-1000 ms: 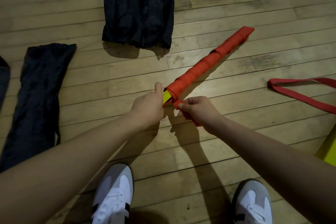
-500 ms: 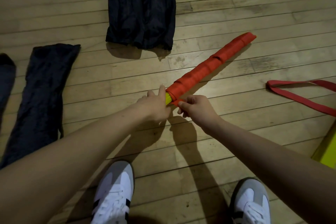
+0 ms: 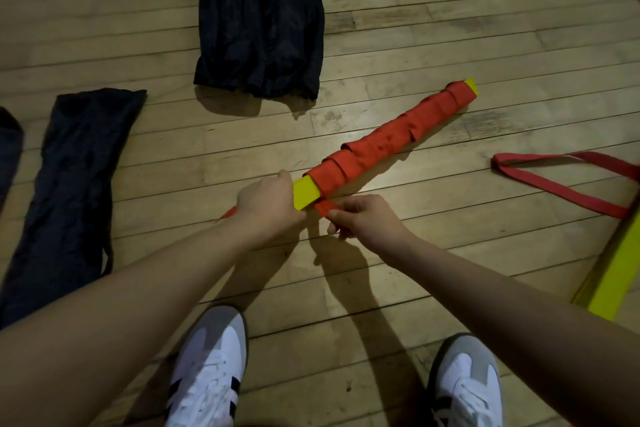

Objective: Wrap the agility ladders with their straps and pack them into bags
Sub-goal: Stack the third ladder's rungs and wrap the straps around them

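Observation:
A bundle of yellow ladder rungs (image 3: 388,146) lies slanted on the wood floor, wound in a red strap, with yellow ends showing at both tips. My left hand (image 3: 266,199) grips the near yellow end. My right hand (image 3: 363,215) pinches the loose red strap end (image 3: 323,206) just below that end. A bit of red strap pokes out left of my left wrist. Dark bags lie flat: a pair side by side (image 3: 259,17) at the top centre, one (image 3: 69,184) at the left.
A second red strap (image 3: 561,180) loops on the floor at the right, joined to another yellow rung stack (image 3: 613,274) at the right edge. Another dark bag's edge (image 3: 8,142) shows far left. My two white shoes stand at the bottom.
The bundle has shifted and turned so more yellow shows at both ends. My right hand has drawn the loose strap end out below the near end.

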Demonstrator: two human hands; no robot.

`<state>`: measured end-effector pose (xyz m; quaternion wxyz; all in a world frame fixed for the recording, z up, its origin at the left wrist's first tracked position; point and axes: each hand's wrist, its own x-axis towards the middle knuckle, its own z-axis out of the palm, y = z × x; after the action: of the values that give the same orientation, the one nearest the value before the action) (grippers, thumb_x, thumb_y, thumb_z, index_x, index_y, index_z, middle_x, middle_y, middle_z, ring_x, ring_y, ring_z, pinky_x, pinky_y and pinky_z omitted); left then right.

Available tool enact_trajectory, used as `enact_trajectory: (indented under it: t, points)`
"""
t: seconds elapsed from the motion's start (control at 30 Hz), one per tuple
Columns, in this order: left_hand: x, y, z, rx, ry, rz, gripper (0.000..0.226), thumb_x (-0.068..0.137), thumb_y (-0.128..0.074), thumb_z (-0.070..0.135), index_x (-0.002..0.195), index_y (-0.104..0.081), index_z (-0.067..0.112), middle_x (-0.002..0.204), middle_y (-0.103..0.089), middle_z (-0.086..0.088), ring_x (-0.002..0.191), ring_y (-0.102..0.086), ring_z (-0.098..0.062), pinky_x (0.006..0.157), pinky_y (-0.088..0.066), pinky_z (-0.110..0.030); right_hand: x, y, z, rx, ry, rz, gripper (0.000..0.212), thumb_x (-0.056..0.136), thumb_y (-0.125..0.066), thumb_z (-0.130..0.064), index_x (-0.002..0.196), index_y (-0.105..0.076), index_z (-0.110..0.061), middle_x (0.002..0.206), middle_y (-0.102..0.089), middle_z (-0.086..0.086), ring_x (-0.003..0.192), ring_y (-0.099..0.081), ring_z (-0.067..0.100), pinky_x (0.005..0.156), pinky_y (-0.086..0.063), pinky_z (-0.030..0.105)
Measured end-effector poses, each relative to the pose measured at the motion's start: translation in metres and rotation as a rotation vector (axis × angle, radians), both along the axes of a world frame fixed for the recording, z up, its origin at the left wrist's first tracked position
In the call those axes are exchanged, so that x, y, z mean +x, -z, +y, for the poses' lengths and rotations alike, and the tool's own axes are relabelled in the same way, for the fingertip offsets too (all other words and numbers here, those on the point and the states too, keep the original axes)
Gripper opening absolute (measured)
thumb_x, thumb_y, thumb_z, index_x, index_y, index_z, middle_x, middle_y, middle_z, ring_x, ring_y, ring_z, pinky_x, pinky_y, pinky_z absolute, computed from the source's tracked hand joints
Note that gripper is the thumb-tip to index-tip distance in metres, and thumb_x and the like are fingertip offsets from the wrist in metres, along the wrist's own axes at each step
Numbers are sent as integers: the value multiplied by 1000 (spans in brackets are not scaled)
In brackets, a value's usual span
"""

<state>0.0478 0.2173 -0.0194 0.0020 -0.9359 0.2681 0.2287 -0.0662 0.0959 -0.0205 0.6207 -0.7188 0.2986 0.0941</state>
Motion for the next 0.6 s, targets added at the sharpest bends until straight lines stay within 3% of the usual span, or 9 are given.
enact_trajectory:
  t: [0.1,0.2,0.37,0.5,0.6]
  points:
    - [-1,-3,1,29,38,114,66,78,-65,59,119,-38,14,95,-54,-2,88,-57,-24,67,-41,-31,0,-2,-1,-12,34,-36,17,91,-58,-4,87,-69,9,65,-65,5,57,-55,12,56,-46,18]
    - [-5,-9,2,41,110,220,64,80,-61,56,119,-35,12,98,-48,-4,86,-51,-24,68,-40,-32,1,-4,-3,-51,51,-68,17,90,-61,-6,80,-69,4,64,-65,3,52,-53,9,55,-46,18]
    - [-7,-10,10,-52,232,6,51,82,-64,34,121,-36,17,116,-47,-7,95,-56,-26,66,-46,-36,-4,-4,0,-104,27,-65,16,89,-64,-10,84,-71,4,63,-66,1,54,-57,8,57,-47,19]
    - [-14,-11,9,-37,147,-73,48,86,-57,16,124,-27,14,96,-57,-6,74,-51,-24,57,-38,-33,-4,-5,6,-83,72,-43,15,89,-63,-10,80,-70,-1,64,-66,1,53,-55,6,58,-47,21]
    - [-23,-5,7,-42,92,-87,53,88,-56,12,129,-23,12,101,-58,-9,81,-57,-28,60,-40,-34,-2,-5,11,-94,87,-31,18,88,-64,-10,70,-67,-8,64,-66,1,55,-55,10,61,-47,26]
